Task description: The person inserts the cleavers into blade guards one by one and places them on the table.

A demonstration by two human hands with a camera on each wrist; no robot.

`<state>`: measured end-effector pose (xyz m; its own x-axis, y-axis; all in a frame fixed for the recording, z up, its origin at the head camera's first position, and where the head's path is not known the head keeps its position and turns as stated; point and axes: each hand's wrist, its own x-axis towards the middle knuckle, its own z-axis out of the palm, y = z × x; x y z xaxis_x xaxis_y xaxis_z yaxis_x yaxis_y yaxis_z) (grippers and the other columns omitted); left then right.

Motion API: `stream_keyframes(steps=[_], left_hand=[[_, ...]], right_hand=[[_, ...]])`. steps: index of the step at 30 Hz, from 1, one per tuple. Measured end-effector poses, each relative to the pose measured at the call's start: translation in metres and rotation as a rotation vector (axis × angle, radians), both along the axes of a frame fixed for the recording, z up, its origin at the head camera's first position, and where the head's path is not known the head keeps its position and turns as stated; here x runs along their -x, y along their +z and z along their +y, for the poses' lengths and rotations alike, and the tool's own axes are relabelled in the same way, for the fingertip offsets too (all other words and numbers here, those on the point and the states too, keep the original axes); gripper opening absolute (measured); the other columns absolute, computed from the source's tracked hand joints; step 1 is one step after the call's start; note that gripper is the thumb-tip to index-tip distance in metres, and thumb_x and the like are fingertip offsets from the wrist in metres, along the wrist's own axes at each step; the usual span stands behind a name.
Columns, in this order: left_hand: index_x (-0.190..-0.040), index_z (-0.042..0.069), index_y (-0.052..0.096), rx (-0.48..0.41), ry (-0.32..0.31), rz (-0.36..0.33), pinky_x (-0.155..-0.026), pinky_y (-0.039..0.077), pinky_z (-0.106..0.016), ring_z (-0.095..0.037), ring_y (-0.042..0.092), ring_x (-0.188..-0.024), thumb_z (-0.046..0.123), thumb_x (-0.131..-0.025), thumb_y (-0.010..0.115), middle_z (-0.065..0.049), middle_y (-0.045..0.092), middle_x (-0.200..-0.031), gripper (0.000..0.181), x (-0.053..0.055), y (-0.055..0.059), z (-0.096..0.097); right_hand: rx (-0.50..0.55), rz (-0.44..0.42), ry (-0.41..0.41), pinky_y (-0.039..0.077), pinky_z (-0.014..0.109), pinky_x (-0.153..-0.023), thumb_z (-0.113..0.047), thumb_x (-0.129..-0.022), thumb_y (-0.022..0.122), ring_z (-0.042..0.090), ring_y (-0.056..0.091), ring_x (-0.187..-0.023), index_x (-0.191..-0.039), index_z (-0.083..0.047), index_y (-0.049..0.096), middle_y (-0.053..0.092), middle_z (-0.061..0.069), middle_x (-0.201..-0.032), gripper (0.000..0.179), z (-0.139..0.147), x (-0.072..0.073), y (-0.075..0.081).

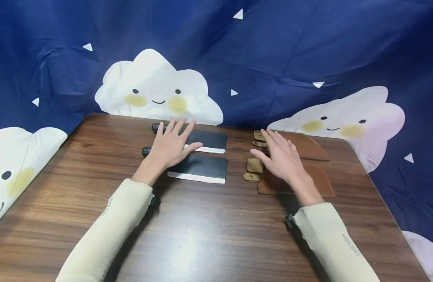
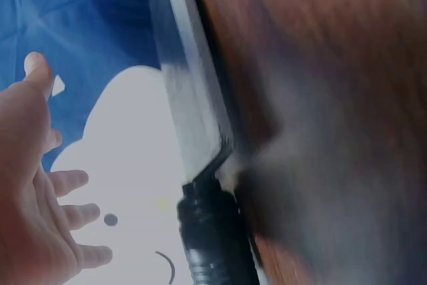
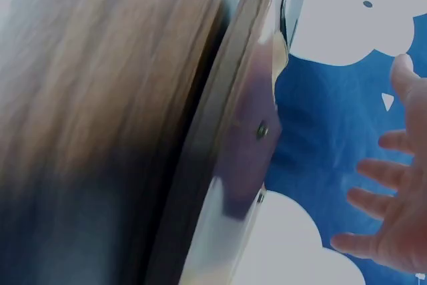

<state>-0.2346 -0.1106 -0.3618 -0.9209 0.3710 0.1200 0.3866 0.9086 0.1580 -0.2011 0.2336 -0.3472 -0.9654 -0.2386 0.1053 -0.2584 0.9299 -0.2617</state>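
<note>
Two cleavers lie on the left, one behind the other, with black handles to the left and dark blades with bright edges. My left hand [image 1: 171, 144], fingers spread, hovers over the far cleaver [image 1: 212, 140] and the handle side of the near cleaver [image 1: 205, 167], holding nothing. Two brown leather sheaths with tan straps lie to the right. Over the far sheath [image 1: 309, 148] and the near sheath [image 1: 316, 178] hangs my right hand [image 1: 282, 157], fingers extended and nothing in it. The left wrist view shows a cleaver handle [image 2: 213, 231] close up, apart from the palm.
The wooden table [image 1: 209, 223] carries the cleavers and sheaths near its far edge. Behind it hangs a blue cloth [image 1: 265, 47] printed with white clouds and small triangles. A dark wrist device [image 1: 289, 221] shows below the right sleeve.
</note>
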Motion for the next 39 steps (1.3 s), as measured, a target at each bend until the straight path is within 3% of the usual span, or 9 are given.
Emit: stream_keyframes(steps=[7,14,17,24,32,39], left_hand=[[-0.163,0.023,0.022,-0.107,-0.01,0.042,-0.118,0.01,-0.064,-0.035,0.016,-0.152,0.068,-0.099,0.045,-0.013,0.024,-0.165,0.082,-0.003,0.001,-0.019],[-0.155,0.012,0.043,-0.227,-0.042,0.129,-0.114,0.026,-0.062,-0.038,0.034,-0.144,0.055,-0.098,0.06,-0.017,0.04,-0.156,0.073,0.0,-0.002,-0.038],[-0.153,0.011,0.046,-0.254,-0.031,0.131,-0.111,0.031,-0.06,-0.037,0.038,-0.142,0.054,-0.097,0.063,-0.016,0.044,-0.153,0.072,0.0,-0.003,-0.045],[-0.145,0.013,0.055,-0.296,0.027,0.037,-0.104,0.036,-0.063,-0.042,0.044,-0.133,0.053,-0.095,0.066,-0.014,0.05,-0.148,0.065,0.0,-0.005,-0.061],[-0.141,0.013,0.059,-0.33,0.08,-0.018,-0.102,0.036,-0.065,-0.042,0.043,-0.133,0.052,-0.091,0.072,-0.015,0.053,-0.145,0.064,0.002,-0.008,-0.074],[-0.132,0.008,0.065,-0.541,0.074,-0.178,-0.108,0.036,-0.056,-0.035,0.048,-0.133,0.049,-0.09,0.074,-0.013,0.06,-0.136,0.059,0.004,-0.014,-0.092]], right_hand=[[-0.016,-0.001,0.044,0.02,0.065,-0.114,-0.066,-0.099,0.047,0.04,0.023,-0.149,-0.159,-0.007,0.03,0.028,0.017,-0.163,0.086,0.016,-0.004,-0.002],[-0.021,0.007,0.096,0.024,0.069,-0.11,-0.06,-0.1,0.053,0.042,0.03,-0.145,-0.156,-0.006,0.037,0.037,0.019,-0.158,0.08,0.033,-0.006,-0.006],[-0.023,-0.004,0.115,0.027,0.07,-0.108,-0.058,-0.1,0.056,0.043,0.034,-0.143,-0.155,-0.005,0.04,0.041,0.019,-0.156,0.078,0.04,-0.008,-0.008],[-0.014,-0.064,0.161,0.026,0.068,-0.109,-0.056,-0.098,0.061,0.045,0.034,-0.142,-0.153,-0.005,0.042,0.041,0.021,-0.155,0.078,0.058,-0.012,-0.012],[-0.019,-0.119,0.209,0.027,0.066,-0.111,-0.059,-0.093,0.066,0.045,0.035,-0.141,-0.154,-0.004,0.04,0.042,0.024,-0.152,0.086,0.073,-0.013,-0.012],[-0.034,-0.169,0.237,0.029,0.065,-0.111,-0.069,-0.073,0.08,0.044,0.034,-0.142,-0.154,-0.003,0.04,0.041,0.022,-0.155,0.112,0.083,-0.017,-0.013]])
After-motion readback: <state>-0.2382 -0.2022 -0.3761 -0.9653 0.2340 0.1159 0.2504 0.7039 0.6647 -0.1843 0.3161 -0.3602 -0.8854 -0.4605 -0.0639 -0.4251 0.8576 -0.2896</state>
